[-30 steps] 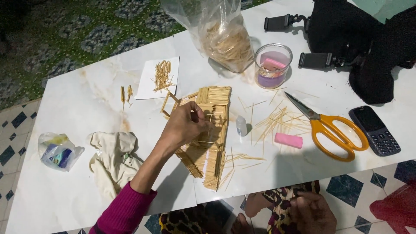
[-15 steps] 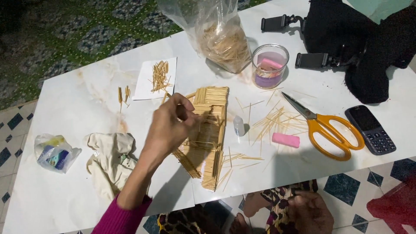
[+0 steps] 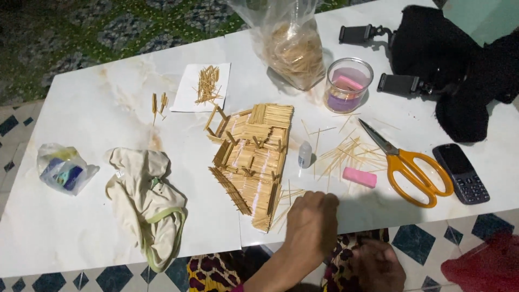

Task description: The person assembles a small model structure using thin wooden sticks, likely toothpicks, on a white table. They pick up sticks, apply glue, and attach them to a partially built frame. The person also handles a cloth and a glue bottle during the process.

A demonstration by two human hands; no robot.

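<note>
One white marble table (image 3: 97,108), tiled floor (image 3: 21,124)

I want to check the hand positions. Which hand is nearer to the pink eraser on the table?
Left. The left hand rests on the table edge just below and left of the pink eraser. The right hand is lower, off the table, over the lap.

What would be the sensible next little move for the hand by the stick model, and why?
Probably pinching up one loose stick: the left hand rests fingers-down on the table among scattered sticks, just right of the stick model, seemingly empty.
</note>
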